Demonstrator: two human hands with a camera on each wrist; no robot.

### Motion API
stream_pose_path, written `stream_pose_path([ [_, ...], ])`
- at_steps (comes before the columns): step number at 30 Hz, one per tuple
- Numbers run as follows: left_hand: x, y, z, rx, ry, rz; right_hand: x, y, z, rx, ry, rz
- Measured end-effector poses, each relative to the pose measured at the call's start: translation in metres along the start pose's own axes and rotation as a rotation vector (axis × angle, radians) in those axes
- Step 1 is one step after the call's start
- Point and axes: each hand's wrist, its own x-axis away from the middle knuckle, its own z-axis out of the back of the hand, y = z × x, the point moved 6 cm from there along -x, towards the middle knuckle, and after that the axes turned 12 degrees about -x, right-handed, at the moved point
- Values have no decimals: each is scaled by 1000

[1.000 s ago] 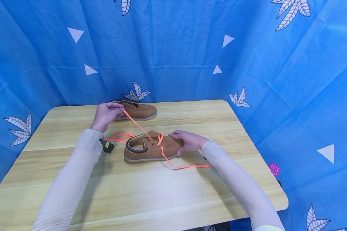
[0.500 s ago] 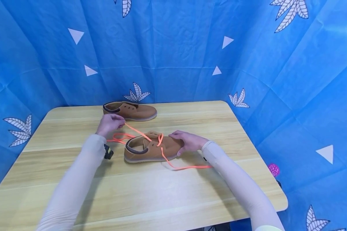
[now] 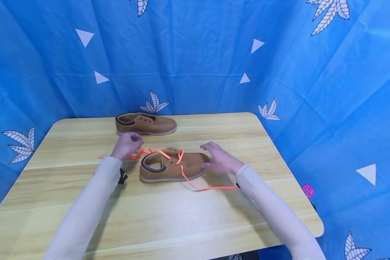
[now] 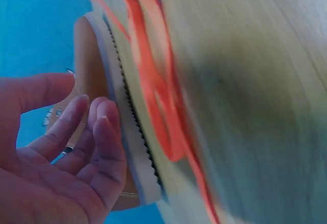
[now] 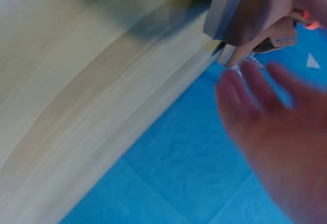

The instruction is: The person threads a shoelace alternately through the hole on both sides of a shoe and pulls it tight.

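A brown shoe (image 3: 162, 174) stands on the table, toe to the right, with an orange shoelace (image 3: 211, 188) threaded through its front eyelets. One end of the lace trails right across the table; the other lies over the opening and to the left, where it bunches in loops, seen close in the left wrist view (image 4: 148, 76). Beside these loops hovers my left hand (image 3: 126, 145), fingers loosely bent and holding nothing. My right hand (image 3: 223, 159), fingers spread, is at the toe without gripping it; the right wrist view shows the hand (image 5: 278, 127) blurred.
A second brown shoe (image 3: 159, 125), with bare eyelets, stands at the back left of the wooden table (image 3: 169, 224). Blue patterned cloth (image 3: 201, 54) hangs behind the table and along its sides.
My left hand has lowered and let go of the lace, which now lies slack over the shoe. My right hand has released the toe and drawn slightly right. The front shoe stays in place.
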Motion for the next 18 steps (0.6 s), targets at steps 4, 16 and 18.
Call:
stream_pose_path([
  [4, 12, 21, 8, -2, 91, -94, 16, -8, 2, 19, 93, 18],
  [16, 77, 113, -15, -113, 213, -440, 35, -28, -56, 200, -170, 185],
  [18, 86, 123, -26, -168, 211, -521, 34, -28, -59, 206, -174, 190],
])
